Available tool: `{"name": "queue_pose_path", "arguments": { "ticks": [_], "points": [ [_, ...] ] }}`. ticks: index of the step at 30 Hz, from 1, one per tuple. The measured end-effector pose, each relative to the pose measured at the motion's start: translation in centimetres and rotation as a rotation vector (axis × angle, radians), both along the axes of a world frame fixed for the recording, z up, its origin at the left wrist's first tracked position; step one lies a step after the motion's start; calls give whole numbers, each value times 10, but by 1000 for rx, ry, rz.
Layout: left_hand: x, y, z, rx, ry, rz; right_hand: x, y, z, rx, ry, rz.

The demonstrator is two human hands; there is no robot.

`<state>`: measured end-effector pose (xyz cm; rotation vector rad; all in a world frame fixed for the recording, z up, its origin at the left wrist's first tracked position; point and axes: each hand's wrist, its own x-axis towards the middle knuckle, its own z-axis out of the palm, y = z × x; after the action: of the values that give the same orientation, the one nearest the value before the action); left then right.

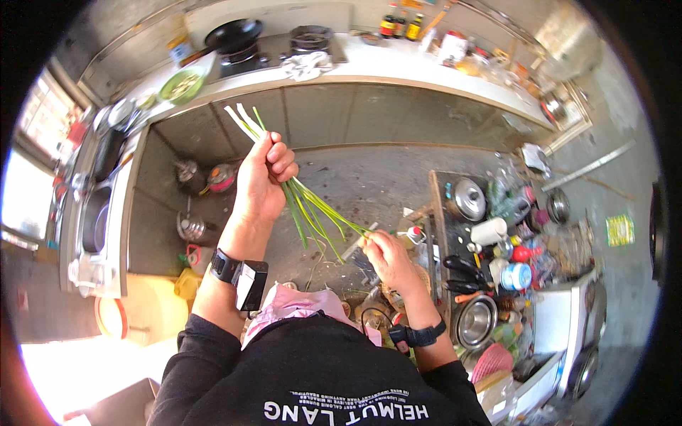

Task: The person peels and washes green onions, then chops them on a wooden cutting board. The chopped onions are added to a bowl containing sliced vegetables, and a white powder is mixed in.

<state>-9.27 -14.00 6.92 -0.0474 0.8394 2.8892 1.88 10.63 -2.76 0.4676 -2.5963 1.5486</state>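
A small bunch of green onions (pixel 306 199) slants across the view above the floor. My left hand (pixel 269 170) is closed around the stalks near their white ends, which stick out past the fingers at the upper left. The green leaves fan downward to the right, and several tips hang loose. My right hand (pixel 386 258) pinches the far tips of some leaves between thumb and fingers. Each forearm wears a black strap, and the left one carries a small black device (pixel 251 285).
A counter along the back bears a black wok (pixel 233 36) on a gas stove, a green bowl (pixel 182 86) of cut food and a white cloth (pixel 307 66). At right, a dark table holds a lidded pot (pixel 469 198), eggplants (pixel 462 274) and steel bowls (pixel 477 321). A sink (pixel 97 218) is at left.
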Motion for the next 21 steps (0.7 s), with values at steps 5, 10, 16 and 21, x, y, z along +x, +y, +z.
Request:
{"name": "queue_pose_path", "arguments": {
  "ticks": [5, 10, 16, 21],
  "points": [
    [27, -48, -12, -161, 62, 239, -21, 10, -60, -789, -627, -369],
    [37, -130, -15, -130, 41, 343, 15, 119, -89, 125, -700, -599],
    [33, -189, -23, -41, 25, 314, -33, 18, -28, 110, -550, -417],
    [27, -206, -17, -101, 48, 199, -97, -239, 32, -427, -399, 536]
  ]
}}
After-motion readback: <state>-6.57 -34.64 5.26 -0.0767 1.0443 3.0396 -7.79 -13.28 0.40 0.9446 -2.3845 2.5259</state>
